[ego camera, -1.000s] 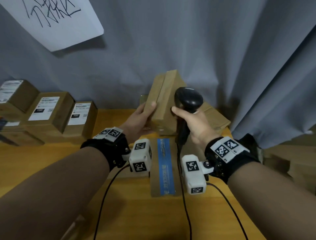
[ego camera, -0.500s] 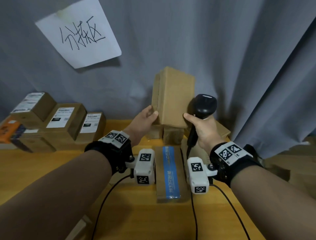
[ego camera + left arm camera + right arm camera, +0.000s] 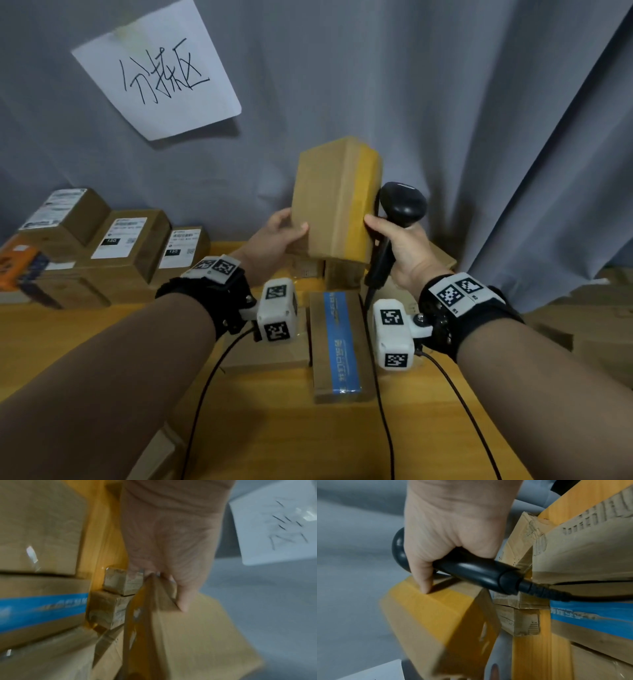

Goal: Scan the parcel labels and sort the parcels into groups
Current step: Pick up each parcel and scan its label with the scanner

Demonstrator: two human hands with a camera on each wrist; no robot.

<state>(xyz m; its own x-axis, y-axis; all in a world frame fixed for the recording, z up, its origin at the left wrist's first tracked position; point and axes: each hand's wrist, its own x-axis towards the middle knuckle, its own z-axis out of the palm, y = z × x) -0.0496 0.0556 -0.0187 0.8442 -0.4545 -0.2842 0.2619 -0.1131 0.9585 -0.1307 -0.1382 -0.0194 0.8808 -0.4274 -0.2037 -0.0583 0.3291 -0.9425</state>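
Observation:
A brown cardboard parcel (image 3: 337, 198) with a yellow tape strip stands upright in the air above the table's middle. My left hand (image 3: 279, 236) grips its lower left edge, thumb on the near face; the same parcel (image 3: 188, 635) fills the lower left wrist view. My right hand (image 3: 397, 240) holds a black barcode scanner (image 3: 402, 209) by its handle, and its thumb (image 3: 423, 582) presses on the parcel's taped right side (image 3: 436, 622). No label shows on the parcel's visible faces.
Labelled parcels (image 3: 120, 240) are stacked at the table's back left. A flat box with blue tape (image 3: 339, 346) lies under my wrists, small boxes (image 3: 339, 274) behind it. More cardboard (image 3: 599, 325) lies at right. A paper sign (image 3: 157, 72) hangs on the grey curtain.
The parcel has been turned so its broad face and taped side face me. The scanner has shifted to the parcel's right. My view has tilted upward.

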